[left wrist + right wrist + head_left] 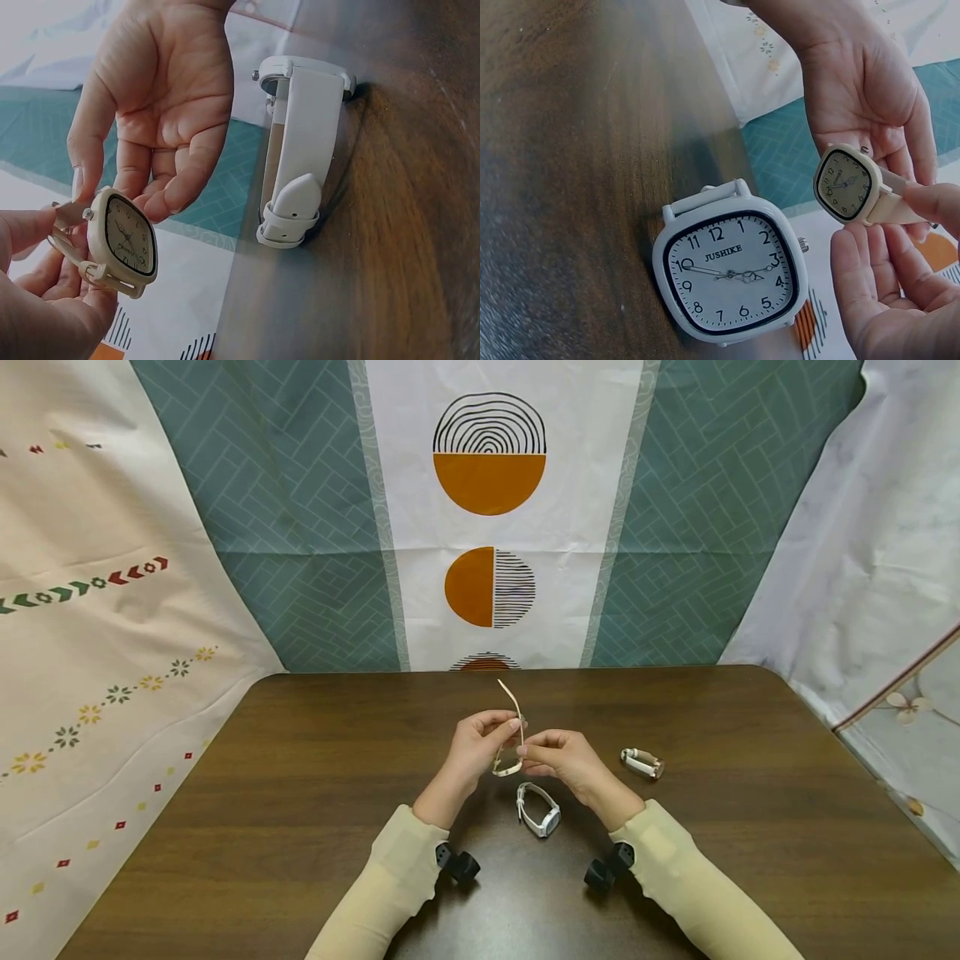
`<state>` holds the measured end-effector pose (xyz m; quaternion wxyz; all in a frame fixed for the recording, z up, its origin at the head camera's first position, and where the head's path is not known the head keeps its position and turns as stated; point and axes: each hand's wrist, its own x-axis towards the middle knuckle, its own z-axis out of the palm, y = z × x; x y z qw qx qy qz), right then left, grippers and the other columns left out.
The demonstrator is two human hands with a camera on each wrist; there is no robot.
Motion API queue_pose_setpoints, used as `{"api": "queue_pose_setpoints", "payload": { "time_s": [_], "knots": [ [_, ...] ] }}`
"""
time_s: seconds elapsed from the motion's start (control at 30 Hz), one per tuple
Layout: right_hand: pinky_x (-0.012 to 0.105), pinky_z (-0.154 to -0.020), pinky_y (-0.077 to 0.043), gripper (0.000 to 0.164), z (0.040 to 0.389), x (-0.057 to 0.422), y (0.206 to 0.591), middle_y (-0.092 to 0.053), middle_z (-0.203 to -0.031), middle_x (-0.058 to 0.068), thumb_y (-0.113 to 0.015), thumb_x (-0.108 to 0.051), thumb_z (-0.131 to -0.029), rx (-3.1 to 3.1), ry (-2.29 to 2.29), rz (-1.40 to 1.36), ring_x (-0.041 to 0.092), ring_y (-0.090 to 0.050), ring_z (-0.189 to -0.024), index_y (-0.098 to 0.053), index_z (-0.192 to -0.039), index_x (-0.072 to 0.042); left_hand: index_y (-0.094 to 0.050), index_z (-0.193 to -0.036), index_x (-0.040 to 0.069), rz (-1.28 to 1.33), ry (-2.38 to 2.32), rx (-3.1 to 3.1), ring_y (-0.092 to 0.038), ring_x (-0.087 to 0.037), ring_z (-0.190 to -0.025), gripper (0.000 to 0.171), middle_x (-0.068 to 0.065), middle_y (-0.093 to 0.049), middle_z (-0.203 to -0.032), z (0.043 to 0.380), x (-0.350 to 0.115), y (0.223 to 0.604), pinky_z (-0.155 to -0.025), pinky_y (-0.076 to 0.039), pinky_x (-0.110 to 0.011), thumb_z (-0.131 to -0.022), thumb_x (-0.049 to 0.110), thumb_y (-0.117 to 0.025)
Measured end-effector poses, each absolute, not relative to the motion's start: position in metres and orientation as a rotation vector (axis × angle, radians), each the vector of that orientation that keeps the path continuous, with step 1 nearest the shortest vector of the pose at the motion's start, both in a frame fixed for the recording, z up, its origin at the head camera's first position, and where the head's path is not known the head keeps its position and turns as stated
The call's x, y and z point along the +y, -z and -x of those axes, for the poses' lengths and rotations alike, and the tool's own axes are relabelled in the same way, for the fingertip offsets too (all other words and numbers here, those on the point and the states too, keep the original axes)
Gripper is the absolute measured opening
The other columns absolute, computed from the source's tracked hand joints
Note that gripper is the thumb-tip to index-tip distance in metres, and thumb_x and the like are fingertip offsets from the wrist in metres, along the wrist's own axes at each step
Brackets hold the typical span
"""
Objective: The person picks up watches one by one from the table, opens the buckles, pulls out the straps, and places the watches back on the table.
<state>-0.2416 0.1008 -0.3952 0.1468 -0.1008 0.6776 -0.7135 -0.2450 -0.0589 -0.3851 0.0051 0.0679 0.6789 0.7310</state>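
Observation:
A cream wristwatch (507, 769) with a squarish case hangs between both hands above the table, one strap end pointing up. My left hand (474, 746) pinches its strap between thumb and fingers. Lower down on the same watch, my right hand (564, 760) pinches the strap near the case. In the right wrist view the cream watch's dial (844, 185) faces the camera, with the left hand's fingers behind it. A white wristwatch (542, 817) lies on its side just below the hands, its strap buckled in a loop. Its large dial (731, 274) shows in the right wrist view.
Another watch (642, 763) with a pale strap lies to the right of the right hand. The brown wooden table (225, 827) runs back to a green and white patterned cloth (315, 510). Light cloths hang along both sides.

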Motion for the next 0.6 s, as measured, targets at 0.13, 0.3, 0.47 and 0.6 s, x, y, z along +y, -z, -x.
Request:
{"api": "queue_pose_setpoints", "payload": {
  "time_s": [0.13, 0.3, 0.47, 0.6],
  "knots": [
    [0.028, -0.072, -0.057, 0.012, 0.2419, 0.1008, 0.3955, -0.066, -0.081, 0.003, -0.060, 0.000, -0.088, 1.955, 2.040, 0.295, 0.014, -0.066, -0.073, -0.062, -0.095, 0.010, -0.064, -0.106, -0.010, -0.220, -2.305, 2.133, -0.064, -0.005, -0.079, 0.021, -0.016, -0.072, -0.098, 0.2454, -0.0597, 0.3846, -0.089, -0.053, -0.045, -0.092, 0.006, -0.061],
    [0.029, -0.073, -0.057, 0.013, 0.2417, 0.0996, 0.3952, -0.065, -0.081, 0.000, -0.060, -0.001, -0.088, 1.970, 2.017, 0.296, 0.013, -0.065, -0.072, -0.060, -0.096, 0.010, -0.064, -0.105, -0.010, -0.223, -2.308, 2.124, -0.065, -0.006, -0.080, 0.020, -0.018, -0.071, -0.100, 0.2472, -0.0613, 0.3859, -0.086, -0.055, -0.038, -0.091, 0.004, -0.061],
    [0.028, -0.073, -0.057, 0.017, 0.2410, 0.0991, 0.3957, -0.064, -0.082, -0.002, -0.061, -0.002, -0.088, 2.008, 2.012, 0.304, 0.011, -0.065, -0.073, -0.059, -0.098, 0.011, -0.063, -0.106, -0.011, -0.263, -2.278, 2.122, -0.065, -0.005, -0.079, 0.021, -0.019, -0.071, -0.099, 0.2458, -0.0607, 0.3855, -0.082, -0.056, -0.029, -0.092, 0.003, -0.060],
    [0.028, -0.072, -0.057, 0.021, 0.2403, 0.0983, 0.3931, -0.067, -0.086, 0.003, -0.062, -0.005, -0.089, 2.082, 2.003, 0.276, 0.010, -0.065, -0.072, -0.060, -0.101, 0.013, -0.063, -0.107, -0.011, -0.291, -2.232, 2.149, -0.064, -0.004, -0.079, 0.023, -0.018, -0.071, -0.099, 0.2450, -0.0610, 0.3855, -0.078, -0.054, -0.024, -0.092, 0.005, -0.060]
  ]
}}
